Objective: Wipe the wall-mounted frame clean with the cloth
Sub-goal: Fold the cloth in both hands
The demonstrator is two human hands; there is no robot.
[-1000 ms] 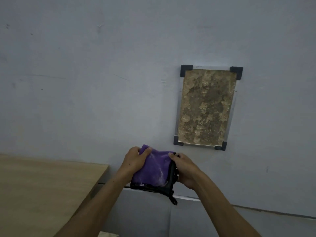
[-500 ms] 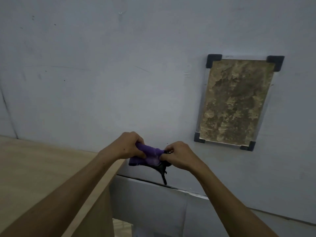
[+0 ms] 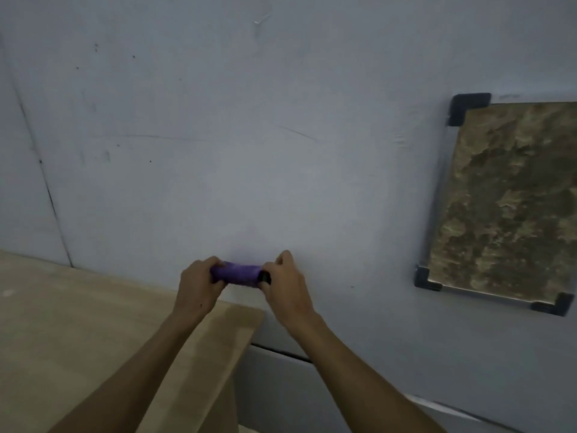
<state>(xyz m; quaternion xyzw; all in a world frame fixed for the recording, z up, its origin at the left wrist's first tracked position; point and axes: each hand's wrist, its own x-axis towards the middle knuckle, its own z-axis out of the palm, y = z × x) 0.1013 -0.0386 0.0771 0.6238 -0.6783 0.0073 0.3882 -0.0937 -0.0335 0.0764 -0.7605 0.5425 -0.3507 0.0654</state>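
Head view: most of the picture is filled by a pale blue-grey wall (image 3: 218, 135), marked with small dark specks and a few faint scratches. A light wooden surface (image 3: 78, 332) is seen at the lower left, its far edge set against the wall. The frame (image 3: 512, 201) is mounted on the wall at the right and is cut off by the picture's edge; a mottled brown panel is held in it, and 3 dark corner pieces are visible. 2 bare forearms are raised from the bottom of the picture. The left hand (image 3: 199, 284) is closed around one end of the purple cloth (image 3: 237, 274), and the right hand (image 3: 285, 285) is closed around the other end, where something small and black is also held. The cloth is bunched into a short roll between the 2 hands, well apart from the frame and above the surface's far corner.
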